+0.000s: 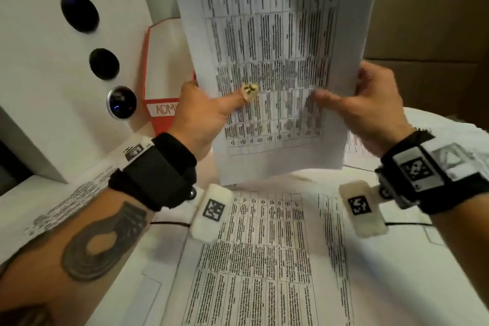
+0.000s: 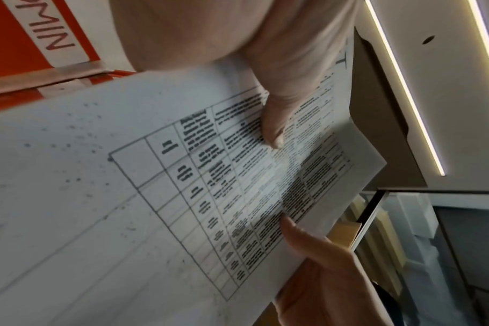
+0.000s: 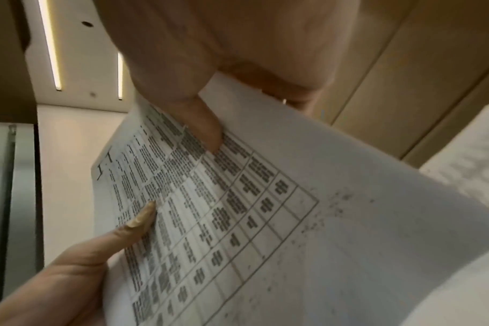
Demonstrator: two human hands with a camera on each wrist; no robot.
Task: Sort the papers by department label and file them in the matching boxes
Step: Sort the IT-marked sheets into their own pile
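Hands raised, both on one printed sheet: my left hand pinches its left edge, thumb across the table print; my right hand pinches the right edge. Handwritten "I.T" at top. Red box labelled "ADMIN" stands behind left; contents hidden. More papers lie on desk below.
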